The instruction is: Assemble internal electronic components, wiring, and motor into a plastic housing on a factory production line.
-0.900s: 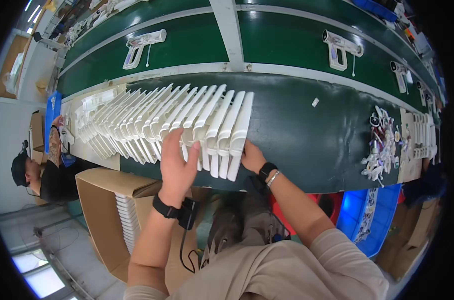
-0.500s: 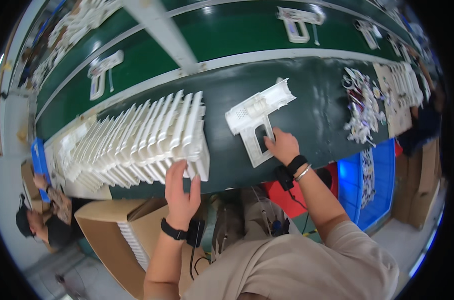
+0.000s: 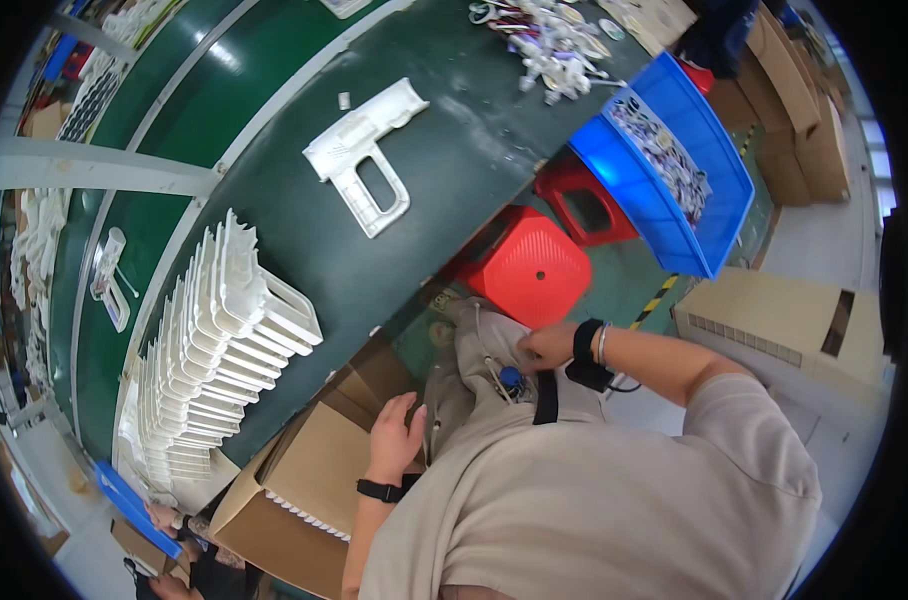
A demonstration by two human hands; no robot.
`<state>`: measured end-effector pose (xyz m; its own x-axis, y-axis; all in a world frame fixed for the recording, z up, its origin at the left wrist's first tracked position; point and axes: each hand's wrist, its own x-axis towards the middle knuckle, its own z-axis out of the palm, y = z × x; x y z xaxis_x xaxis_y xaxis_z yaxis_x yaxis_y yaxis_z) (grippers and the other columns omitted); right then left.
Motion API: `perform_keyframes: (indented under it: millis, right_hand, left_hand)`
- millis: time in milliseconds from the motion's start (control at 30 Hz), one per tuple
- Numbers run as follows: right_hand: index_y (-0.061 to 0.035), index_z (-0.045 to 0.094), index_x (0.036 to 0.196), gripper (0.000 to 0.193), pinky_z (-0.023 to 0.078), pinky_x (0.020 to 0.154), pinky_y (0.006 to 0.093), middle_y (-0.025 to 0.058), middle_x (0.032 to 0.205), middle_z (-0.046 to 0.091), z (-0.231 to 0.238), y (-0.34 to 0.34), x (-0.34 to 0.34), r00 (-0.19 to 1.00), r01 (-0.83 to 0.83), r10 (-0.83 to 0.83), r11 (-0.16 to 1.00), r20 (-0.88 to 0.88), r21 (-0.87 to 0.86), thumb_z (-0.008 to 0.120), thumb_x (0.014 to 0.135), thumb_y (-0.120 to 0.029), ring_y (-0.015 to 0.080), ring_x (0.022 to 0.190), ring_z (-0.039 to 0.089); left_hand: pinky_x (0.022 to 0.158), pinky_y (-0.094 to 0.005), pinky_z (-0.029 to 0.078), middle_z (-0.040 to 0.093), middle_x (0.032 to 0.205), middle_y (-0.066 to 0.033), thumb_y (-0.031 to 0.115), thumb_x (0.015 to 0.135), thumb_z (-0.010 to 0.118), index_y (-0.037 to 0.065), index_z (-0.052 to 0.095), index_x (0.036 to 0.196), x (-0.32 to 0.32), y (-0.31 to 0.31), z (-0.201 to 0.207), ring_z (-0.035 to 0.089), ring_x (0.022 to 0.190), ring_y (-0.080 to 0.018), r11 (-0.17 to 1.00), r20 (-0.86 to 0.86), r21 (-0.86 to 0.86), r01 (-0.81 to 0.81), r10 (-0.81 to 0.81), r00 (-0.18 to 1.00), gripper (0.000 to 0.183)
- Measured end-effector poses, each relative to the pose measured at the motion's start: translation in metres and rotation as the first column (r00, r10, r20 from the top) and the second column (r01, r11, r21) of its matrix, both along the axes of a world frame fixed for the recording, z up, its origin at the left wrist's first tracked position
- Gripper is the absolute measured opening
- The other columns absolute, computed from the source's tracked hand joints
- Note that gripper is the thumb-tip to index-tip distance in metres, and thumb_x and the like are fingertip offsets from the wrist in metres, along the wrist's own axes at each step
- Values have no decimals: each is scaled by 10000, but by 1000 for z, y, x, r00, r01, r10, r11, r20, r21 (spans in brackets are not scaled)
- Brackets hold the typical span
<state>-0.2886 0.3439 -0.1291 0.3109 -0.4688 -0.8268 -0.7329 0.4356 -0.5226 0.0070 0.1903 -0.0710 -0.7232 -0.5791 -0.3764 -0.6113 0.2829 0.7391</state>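
Left hand (image 3: 394, 438), fingers apart, near carton (image 3: 329, 450); right hand (image 3: 549, 346) by trousers (image 3: 479, 345) — grip unclear; pistol-shaped shell (image 3: 359, 130) on bench (image 3: 304, 235).

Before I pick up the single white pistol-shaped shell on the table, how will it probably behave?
The white shell looks like thin moulded plastic, so it is probably stiff and light for its size. Lying flat on the dark green table, it seems unlikely to roll or tip, though the shiny surface may let it slide if pushed.
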Motion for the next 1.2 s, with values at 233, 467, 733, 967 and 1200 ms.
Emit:
perform_keyframes:
  millis: [233,467,733,967,1200]
  right_hand:
    - [-76,556,1240,565,458,938,417,176,1228,554,-25,86,43,926,357,-375,844,36,-399,655,823,-444,370,1095,564]
    - [-59,589,916,211,469,759,485,173,864,623,20,91,30,849,450,-528,744,-22,-494,626,823,-245,390,875,602]
    - [-13,545,810,351,418,604,390,119,661,528,76,100,-35,684,730,-656,606,320,-317,539,947,-336,202,629,514]
    - [26,577,769,452,402,571,366,78,611,503,105,43,-153,722,685,-692,719,-24,-119,510,972,-372,145,597,457]
    - [-48,706,1001,420,494,622,331,92,801,683,32,-4,-304,922,387,-379,884,-84,262,525,951,-423,170,685,616]
  left_hand:
    - [803,-405,509,658,976,-198,246,875,619,-13,606,1106,89,61,-88,643,909,-352,985,317,92,146,-168,933,347]
    - [778,-444,510,663,902,-227,305,865,589,9,650,1028,121,70,-111,641,877,-385,977,406,213,-19,-71,911,343]
    - [771,-448,511,662,892,-230,307,862,585,11,655,1010,80,32,-109,641,871,-388,977,386,205,51,-128,913,338]
    - [765,-452,511,661,883,-232,309,860,582,13,660,994,13,-12,-112,641,866,-391,969,452,245,15,-128,883,334]
    - [759,-456,511,660,874,-235,311,858,579,15,665,979,-129,-108,-145,640,861,-394,968,431,249,-12,-100,897,331]
